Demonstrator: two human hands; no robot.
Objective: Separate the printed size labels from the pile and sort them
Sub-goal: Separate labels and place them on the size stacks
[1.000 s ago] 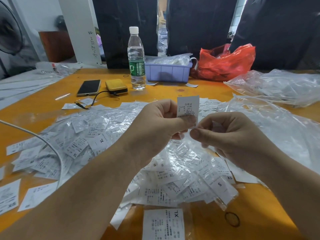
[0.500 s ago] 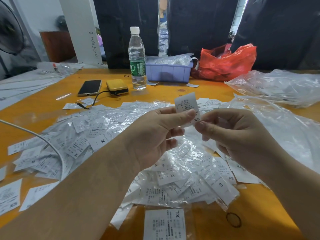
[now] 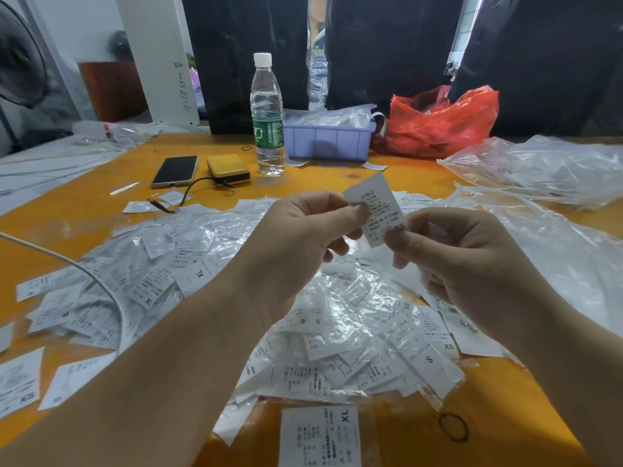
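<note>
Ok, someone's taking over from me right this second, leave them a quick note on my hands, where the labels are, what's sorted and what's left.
Left hand: pinching the top of one XS label, held above the pile.
Right hand: pinching the same label's lower corner by the XS print.
Pile: mixed S, XS and XL labels, many in clear sleeves, spread across the orange table.
Done: an XL label lies apart at the near edge; an XS one lies at the near left. Whether these are sorted stacks is unclear.
Left: place the held XS label, then work through nearly the whole pile.
</note>
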